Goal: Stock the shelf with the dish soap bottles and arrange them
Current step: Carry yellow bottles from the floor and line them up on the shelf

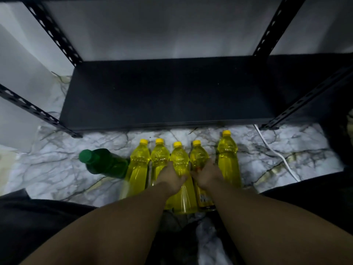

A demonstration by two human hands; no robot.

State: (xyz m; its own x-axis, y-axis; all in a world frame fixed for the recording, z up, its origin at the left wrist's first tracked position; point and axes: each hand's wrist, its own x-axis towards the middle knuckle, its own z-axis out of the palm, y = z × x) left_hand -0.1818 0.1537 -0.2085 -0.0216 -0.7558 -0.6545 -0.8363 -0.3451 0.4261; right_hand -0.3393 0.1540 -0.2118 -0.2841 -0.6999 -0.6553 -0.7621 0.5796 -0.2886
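The head view shows the left hand (170, 175) wrapped around one yellow bottle (180, 175) and the right hand (207, 174) around its neighbor (198, 155), both standing on the floor (57, 169), probably to lift them onto the bare black shelf (168, 96).

Five yellow bottles (228, 161) upright on floor; green bottle (104, 162) beside; shelf (168, 94) dark

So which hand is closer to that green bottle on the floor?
The left hand. It grips the middle yellow bottle, with two yellow bottles between it and the green bottle. The right hand holds the next yellow bottle, farther away.
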